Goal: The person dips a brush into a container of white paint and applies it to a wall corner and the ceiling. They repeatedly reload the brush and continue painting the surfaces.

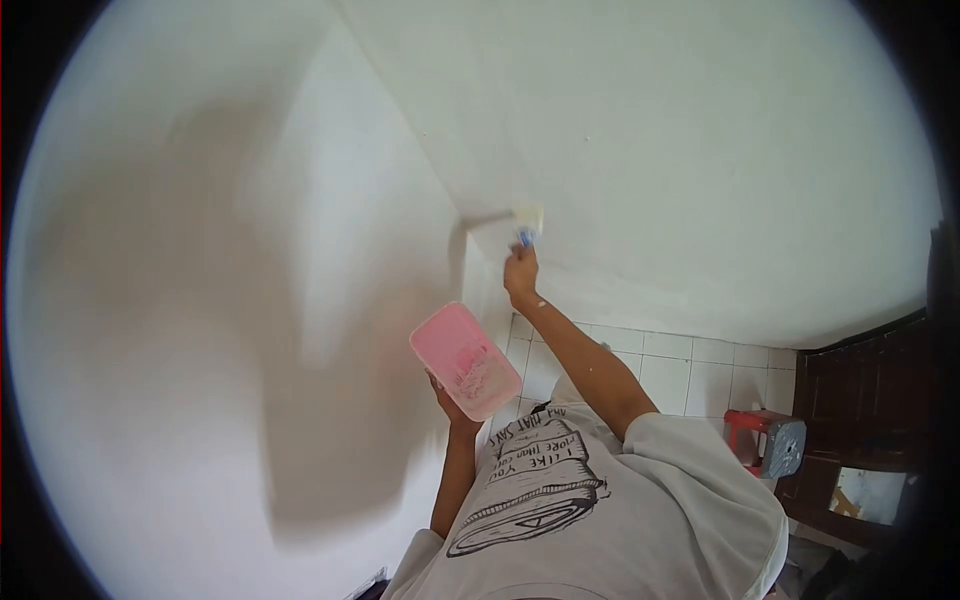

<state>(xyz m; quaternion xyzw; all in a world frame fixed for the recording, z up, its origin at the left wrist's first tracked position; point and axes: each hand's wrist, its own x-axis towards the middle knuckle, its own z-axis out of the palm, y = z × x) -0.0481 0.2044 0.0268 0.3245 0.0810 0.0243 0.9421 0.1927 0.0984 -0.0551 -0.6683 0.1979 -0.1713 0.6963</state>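
My right hand (520, 277) is wrapped round the blue handle of a paintbrush (527, 222), whose pale bristles point up at the white wall (680, 170) near the corner. White specks of paint dot my right wrist and forearm. My left hand (447, 400) grips a pink plastic tub (445, 340) from beneath and the side, its fingers partly hidden behind it. The tub is tilted towards me, with whitish paint smeared and pooled at its lower end.
A second white wall (340, 240) stands close on the left, bearing a large shadow. White floor tiles (665, 372) show below. To the right are a red stool (765, 440) with a grey top and a dark wooden cabinet (850, 410).
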